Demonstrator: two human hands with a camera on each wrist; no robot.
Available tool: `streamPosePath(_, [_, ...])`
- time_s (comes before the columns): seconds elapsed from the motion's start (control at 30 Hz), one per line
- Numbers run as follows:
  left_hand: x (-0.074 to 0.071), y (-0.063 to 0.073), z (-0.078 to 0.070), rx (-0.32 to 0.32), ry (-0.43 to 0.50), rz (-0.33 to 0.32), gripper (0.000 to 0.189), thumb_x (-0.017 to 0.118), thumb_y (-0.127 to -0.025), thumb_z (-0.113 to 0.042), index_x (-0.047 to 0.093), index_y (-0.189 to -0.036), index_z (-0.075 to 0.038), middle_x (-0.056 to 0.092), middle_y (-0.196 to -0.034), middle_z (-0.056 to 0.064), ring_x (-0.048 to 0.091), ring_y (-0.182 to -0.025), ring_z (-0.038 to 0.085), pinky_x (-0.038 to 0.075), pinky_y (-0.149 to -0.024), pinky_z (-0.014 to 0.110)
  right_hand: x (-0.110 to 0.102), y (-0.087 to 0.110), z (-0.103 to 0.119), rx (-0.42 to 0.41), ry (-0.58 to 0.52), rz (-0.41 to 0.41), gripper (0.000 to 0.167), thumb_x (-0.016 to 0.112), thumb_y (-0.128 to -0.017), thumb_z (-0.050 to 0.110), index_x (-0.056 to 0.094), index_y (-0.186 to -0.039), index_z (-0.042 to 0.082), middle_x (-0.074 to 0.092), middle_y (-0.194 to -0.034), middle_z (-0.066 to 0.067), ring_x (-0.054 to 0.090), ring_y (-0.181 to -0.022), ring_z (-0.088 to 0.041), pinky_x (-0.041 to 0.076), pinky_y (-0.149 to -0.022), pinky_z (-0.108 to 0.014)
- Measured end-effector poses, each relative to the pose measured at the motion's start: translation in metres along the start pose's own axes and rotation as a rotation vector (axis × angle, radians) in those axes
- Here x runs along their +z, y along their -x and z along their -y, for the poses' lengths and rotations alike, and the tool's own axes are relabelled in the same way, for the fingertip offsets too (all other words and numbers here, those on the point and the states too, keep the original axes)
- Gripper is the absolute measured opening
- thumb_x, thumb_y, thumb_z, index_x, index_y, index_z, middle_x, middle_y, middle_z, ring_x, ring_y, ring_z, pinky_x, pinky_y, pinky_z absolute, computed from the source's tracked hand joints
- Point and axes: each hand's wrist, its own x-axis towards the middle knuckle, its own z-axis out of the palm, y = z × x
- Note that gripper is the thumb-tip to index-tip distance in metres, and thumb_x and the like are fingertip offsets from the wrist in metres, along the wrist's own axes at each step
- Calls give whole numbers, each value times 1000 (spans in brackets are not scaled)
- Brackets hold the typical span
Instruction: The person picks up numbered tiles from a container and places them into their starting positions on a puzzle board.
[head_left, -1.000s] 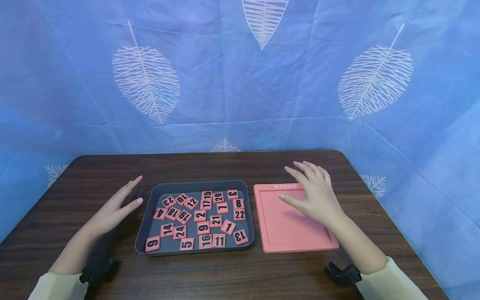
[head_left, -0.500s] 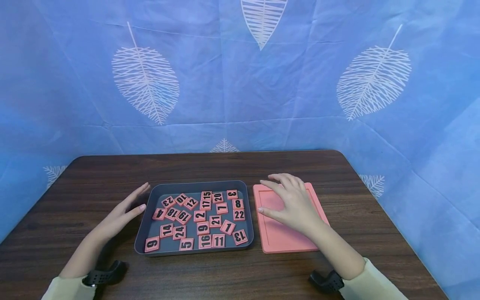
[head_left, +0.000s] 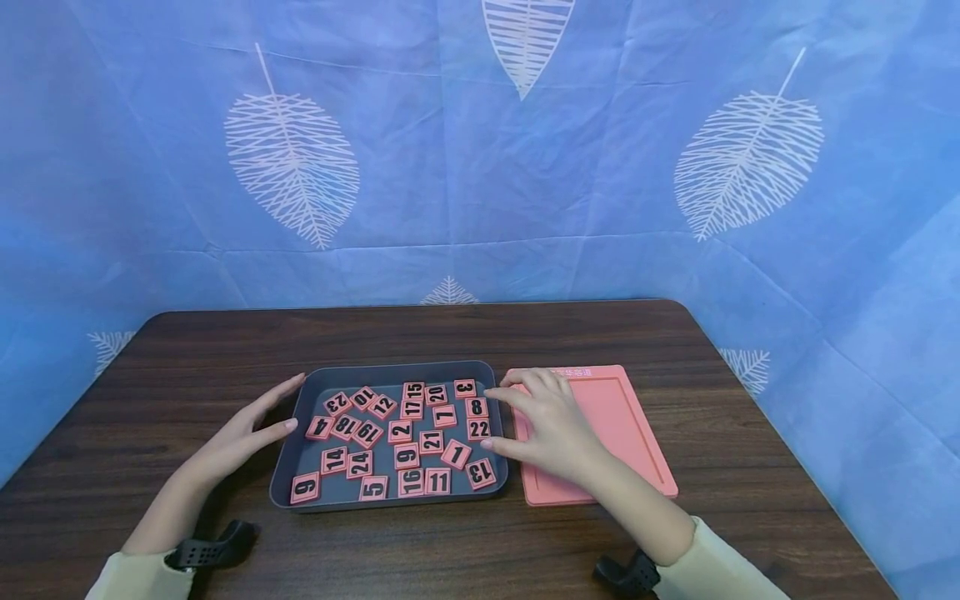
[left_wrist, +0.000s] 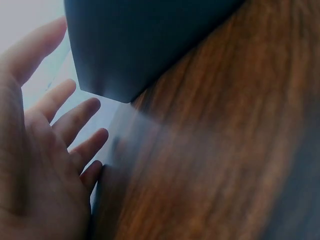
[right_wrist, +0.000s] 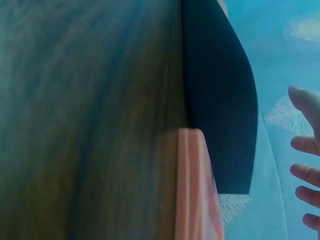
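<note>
A dark grey tray [head_left: 390, 505] lies on the table, holding several loose pink number tiles [head_left: 401, 431]. My left hand [head_left: 232, 437] is at its left side, thumb and fingertips right by the rim, fingers extended and apart. In the left wrist view the tray's outer wall [left_wrist: 135, 45] rises beside that hand [left_wrist: 50, 155]. Over the tray's right rim reaches my right hand [head_left: 551, 429], fingers spread and gently bent, thumb near tile 22 [head_left: 478, 429]. A square pink board [head_left: 622, 433] with a raised border lies partly under this hand. Neither hand holds anything.
The dark wood table [head_left: 420, 550] has a rounded far edge. Behind it hangs a blue cloth [head_left: 450, 167] with white leaf prints. Black straps [head_left: 213, 546] circle both wrists. The board's edge [right_wrist: 192, 185] sits close to the tray in the right wrist view.
My right hand has moved left and toward me, from above the pink board to the tray's right rim. My left hand has shifted right to the tray's left rim. Tray and tiles stay put.
</note>
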Motion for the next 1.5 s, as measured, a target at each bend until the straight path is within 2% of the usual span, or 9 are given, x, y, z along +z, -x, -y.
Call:
streamPosePath(0.23, [0,0,-1,-15,-9,20,66,57,-96,-15,23,-153,-8,19,-153,25,13,-136,51,15,-94,76,11,-2,8,-57,16,25,57,77,-74,52,68,-121,20,53,-116,1,43,-110,-21,33,-92,-46])
streamPosePath(0.5, [-3,0,-2,-55,-35,38,72,61,-94,-18,21,-154,-12,17,-154,24,12,-136,53,16,-93,76,22,-6,14,-75,6,68,51,79,-72,51,72,-113,23,53,-113,3,42,-106,-19,33,-93,-45])
streamPosePath(0.8, [-5,0,2,-77,-34,56,74,62,-94,-21,21,-154,-14,17,-155,23,13,-136,52,19,-93,76,32,-10,17,-64,34,128,44,79,-72,51,74,-106,24,52,-108,5,40,-102,-17,33,-86,-40])
streamPosePath(1.0, [-8,-1,4,-66,-7,87,75,63,-93,-18,20,-154,-11,15,-154,25,13,-135,53,23,-92,75,35,-12,19,-46,32,156,42,81,-70,51,75,-102,24,54,-106,4,40,-98,-17,31,-80,-37])
streamPosePath(1.23, [-9,-2,5,-66,11,98,77,65,-91,-16,20,-153,-10,16,-154,25,13,-136,52,16,-91,78,35,-16,21,-24,50,199,40,82,-68,52,76,-96,24,53,-103,4,38,-96,-17,30,-78,-35])
streamPosePath(1.5, [-8,-4,7,-51,24,101,80,68,-88,-13,21,-153,-8,18,-153,26,14,-135,52,13,-91,79,36,-20,23,1,74,231,35,83,-65,53,76,-85,25,49,-94,7,35,-88,-15,27,-72,-33])
